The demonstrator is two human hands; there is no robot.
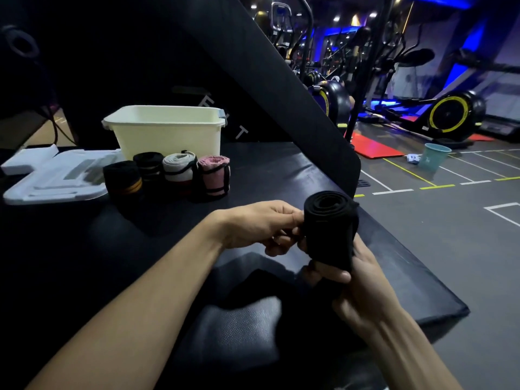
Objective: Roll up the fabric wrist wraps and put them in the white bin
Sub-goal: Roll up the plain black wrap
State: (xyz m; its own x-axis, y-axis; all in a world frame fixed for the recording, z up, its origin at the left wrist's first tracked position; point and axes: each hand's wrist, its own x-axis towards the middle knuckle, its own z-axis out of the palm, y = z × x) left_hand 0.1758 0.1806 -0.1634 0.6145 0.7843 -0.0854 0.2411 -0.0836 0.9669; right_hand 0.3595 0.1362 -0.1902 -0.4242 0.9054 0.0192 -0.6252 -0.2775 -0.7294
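Two bare forearms in view, no sleeves visible anywhere up to the frame edge. Left hand [261, 226] bare: no glove, ring, watch or band seen at the wrist. Right hand [363, 288] bare too, no glove, wrist uncovered, tendons and veins showing on its back. Nails short and unpainted where visible. Rest of the body out of frame.

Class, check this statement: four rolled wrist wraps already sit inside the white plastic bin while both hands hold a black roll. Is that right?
Not quite. The head view shows the four rolled wrist wraps standing on the dark mat in front of the white plastic bin, not inside. Both hands, left hand and right hand, do hold the black roll.
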